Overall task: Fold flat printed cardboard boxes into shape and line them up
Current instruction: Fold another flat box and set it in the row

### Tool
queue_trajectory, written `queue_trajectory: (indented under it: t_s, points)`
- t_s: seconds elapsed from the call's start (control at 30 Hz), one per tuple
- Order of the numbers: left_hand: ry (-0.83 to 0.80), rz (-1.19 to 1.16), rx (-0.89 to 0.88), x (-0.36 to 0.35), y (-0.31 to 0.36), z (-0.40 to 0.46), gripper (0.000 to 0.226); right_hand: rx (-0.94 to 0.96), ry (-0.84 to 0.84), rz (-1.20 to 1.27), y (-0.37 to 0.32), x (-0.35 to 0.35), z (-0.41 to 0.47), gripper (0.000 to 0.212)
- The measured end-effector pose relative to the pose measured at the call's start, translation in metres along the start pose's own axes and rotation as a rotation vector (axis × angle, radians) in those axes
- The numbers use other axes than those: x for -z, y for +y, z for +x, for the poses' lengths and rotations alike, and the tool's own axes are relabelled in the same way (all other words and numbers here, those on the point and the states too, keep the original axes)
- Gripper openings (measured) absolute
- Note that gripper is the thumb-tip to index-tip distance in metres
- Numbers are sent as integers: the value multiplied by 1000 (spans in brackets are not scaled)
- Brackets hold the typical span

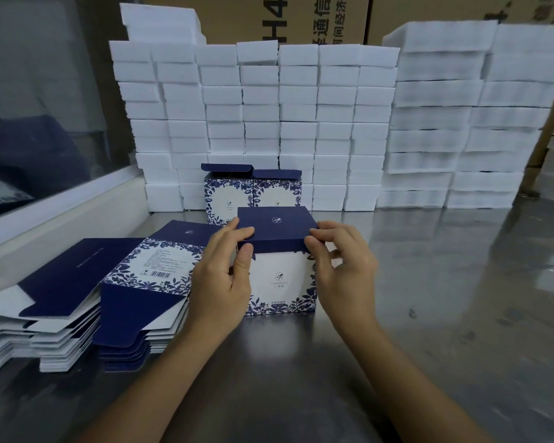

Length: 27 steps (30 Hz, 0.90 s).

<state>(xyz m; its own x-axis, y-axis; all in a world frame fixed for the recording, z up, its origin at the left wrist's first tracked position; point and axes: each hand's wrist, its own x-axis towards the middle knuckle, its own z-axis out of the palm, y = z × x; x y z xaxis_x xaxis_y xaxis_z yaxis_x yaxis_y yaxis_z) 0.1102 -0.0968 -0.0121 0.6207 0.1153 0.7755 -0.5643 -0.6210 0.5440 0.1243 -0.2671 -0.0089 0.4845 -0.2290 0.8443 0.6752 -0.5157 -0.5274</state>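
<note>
Steel table: hands pinch box lid.

Dim, glare on steel table, edges bowed, corners blurred

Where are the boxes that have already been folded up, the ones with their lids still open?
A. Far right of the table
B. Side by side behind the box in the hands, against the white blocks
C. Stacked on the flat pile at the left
B: two folded boxes stand side by side behind the box in the hands, in front of the white foam blocks.
</note>
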Motion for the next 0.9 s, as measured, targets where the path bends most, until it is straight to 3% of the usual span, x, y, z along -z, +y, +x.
queue_trajectory:
  t_s: [0.03,0.13,0.23,0.3,0.47,0.6,0.77,0.9]
  points:
    - [-9,-10,11,-1,-1,-2,33,87,26,-143,-1,0,-1,8]
    - [-103,-59,46,-4,-3,-11,42,277,-26,-421,-11,-4,-5,29]
    - [-265,-120,48,-12,3,-18,61,231,-148,-455,-19,-10,-12,40]
    - [-290,-78,55,-14,0,-19,64,168,-154,-459,-19,-12,-10,40]
    - [-373,201,-24,-3,-8,-14,25,83,-194,-515,-3,-12,-2,42]
    - [-278,455,-68,10,-5,-2,18,17,-230,-601,21,-15,10,50]
    - [-366,744,235,25,-8,11,32,-50,-262,-685,54,-23,31,56]
    - [-475,813,345,23,-10,11,48,-80,-278,-706,76,-37,51,59]
